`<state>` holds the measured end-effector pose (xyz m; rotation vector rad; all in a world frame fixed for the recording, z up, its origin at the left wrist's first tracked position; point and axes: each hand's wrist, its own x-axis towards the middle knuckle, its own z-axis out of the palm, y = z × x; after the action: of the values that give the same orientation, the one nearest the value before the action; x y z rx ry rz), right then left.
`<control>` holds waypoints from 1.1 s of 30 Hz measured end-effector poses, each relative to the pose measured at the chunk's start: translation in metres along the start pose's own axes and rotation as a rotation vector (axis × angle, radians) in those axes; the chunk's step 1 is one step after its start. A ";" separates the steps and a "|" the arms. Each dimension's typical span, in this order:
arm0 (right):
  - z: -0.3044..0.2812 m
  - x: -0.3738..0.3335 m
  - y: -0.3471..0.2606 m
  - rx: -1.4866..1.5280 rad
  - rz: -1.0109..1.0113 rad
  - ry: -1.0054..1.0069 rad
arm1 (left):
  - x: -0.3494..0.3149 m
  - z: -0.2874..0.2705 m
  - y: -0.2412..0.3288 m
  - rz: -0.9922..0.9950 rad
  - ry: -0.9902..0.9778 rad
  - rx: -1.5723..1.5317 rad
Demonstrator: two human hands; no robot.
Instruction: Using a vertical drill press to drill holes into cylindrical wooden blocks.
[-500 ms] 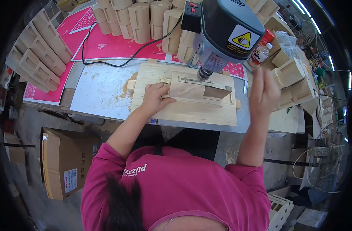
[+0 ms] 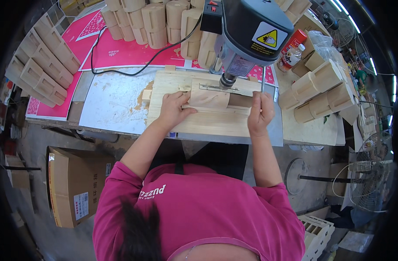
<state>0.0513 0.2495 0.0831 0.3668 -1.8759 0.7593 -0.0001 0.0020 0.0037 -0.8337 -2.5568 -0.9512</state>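
Beneath the black-topped drill press (image 2: pixel 257 30), a pale wooden block (image 2: pixel 209 98) with a slotted top lies on a flat wooden board (image 2: pixel 207 124). The drill chuck (image 2: pixel 227 81) is over the block's slot; whether the bit touches wood is unclear. My left hand (image 2: pixel 173 108) grips the block's left end, thumb along its near side. To the right of the block, my right hand (image 2: pixel 260 114) is closed round the drill press's thin metal feed lever (image 2: pixel 263 79), hiding its lower end. Part of the block's right side is behind that hand.
Several rounded wooden pieces (image 2: pixel 155 26) stand along the back, with more stacked at left (image 2: pixel 42 78) and right (image 2: pixel 314 89). A black cable (image 2: pixel 125 73) curves across the table. A bottle (image 2: pixel 291 57) stands behind the right-hand stack. A cardboard box (image 2: pixel 72 187) is on the floor.
My right hand has come left and slightly down, from a blurred raised position at the right to beside the block, with the lever in it. My left hand stays on the block.
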 end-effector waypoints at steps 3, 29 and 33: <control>-0.021 0.040 -0.007 0.049 -0.052 -0.005 | -0.001 0.000 0.001 -0.009 0.001 -0.017; -0.011 0.010 -0.011 0.029 0.107 -0.019 | 0.015 0.022 0.031 0.000 -0.025 -0.029; 0.007 -0.013 0.006 0.023 0.107 -0.018 | 0.015 0.022 0.031 -0.010 -0.037 -0.044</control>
<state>0.0486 0.2485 0.0672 0.2903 -1.9166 0.8522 0.0057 0.0420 0.0100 -0.8583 -2.5822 -1.0075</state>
